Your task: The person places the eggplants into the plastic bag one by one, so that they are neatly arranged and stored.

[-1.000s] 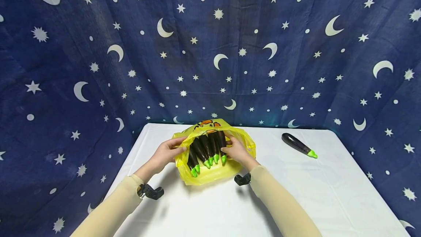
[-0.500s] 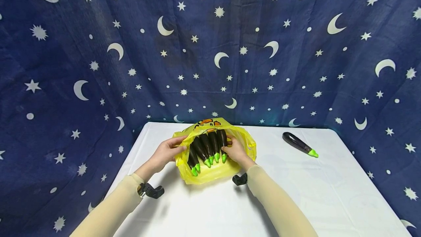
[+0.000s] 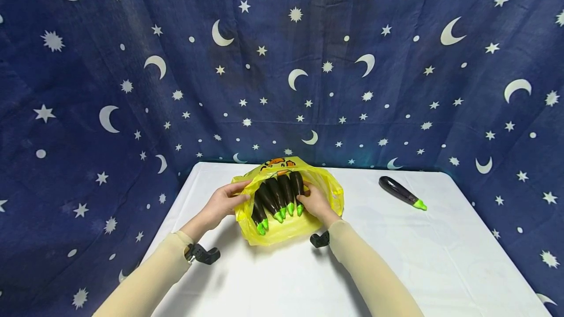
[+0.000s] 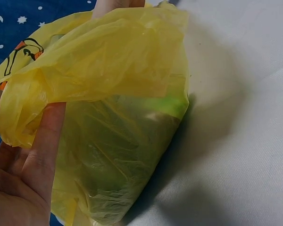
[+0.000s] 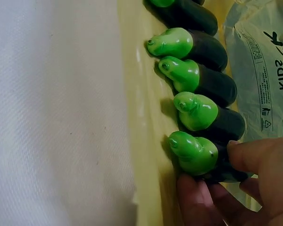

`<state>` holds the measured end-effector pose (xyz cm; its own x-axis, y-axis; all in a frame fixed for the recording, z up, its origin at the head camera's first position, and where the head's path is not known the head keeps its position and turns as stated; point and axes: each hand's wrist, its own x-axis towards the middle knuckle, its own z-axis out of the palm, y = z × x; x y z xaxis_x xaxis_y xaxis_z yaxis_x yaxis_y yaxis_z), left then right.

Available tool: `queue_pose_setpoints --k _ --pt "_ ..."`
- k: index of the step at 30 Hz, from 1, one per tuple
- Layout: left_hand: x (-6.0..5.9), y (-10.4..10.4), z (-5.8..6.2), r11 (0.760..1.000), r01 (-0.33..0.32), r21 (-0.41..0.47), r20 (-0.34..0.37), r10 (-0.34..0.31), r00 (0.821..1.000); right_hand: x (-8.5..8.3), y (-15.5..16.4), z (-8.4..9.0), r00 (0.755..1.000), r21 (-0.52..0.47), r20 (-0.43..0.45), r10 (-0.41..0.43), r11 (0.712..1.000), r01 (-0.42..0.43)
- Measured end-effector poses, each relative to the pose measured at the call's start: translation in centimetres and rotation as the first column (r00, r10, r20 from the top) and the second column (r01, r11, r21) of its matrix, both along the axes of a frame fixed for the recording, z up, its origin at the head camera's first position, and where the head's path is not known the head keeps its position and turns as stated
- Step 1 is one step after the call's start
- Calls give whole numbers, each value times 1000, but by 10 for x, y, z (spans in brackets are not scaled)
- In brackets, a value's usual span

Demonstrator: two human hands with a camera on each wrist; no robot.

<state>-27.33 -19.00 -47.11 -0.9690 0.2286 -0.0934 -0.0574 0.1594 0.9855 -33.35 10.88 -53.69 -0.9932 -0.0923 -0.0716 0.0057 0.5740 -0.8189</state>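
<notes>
A yellow plastic bag [image 3: 286, 235] lies on its side with its mouth facing me. Inside it, several dark eggplants [image 3: 275, 194] lie side by side, their green stem ends toward the opening. At the bag's left edge my left hand [image 3: 220, 205] pinches the rim between thumb and fingers; the left wrist view shows the folded yellow film [image 4: 127, 61] over those fingers. My right hand [image 3: 317, 203] reaches into the mouth and grips the rightmost eggplant [image 5: 195, 153], thumb on top and fingers beneath. The far ends of the eggplants are partly hidden within the bag.
One more eggplant [image 3: 398, 191] lies apart at the right of the white-covered table [image 3: 440, 258]. A dark blue curtain [image 3: 282, 62] with moons and stars hangs behind and at both sides. Each wrist wears a black camera mount [image 3: 204, 255].
My right wrist and forearm have shifted slightly left, while the right hand keeps its hold on the rightmost eggplant in the bag. The left hand stays on the bag's rim.
</notes>
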Motion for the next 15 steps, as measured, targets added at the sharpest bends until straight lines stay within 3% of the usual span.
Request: queue_pose_setpoints --k 15 --pt "1 0 2 1000 -3 9 11 3 1000 1 -6 3 995 71 -34 -94 993 96"
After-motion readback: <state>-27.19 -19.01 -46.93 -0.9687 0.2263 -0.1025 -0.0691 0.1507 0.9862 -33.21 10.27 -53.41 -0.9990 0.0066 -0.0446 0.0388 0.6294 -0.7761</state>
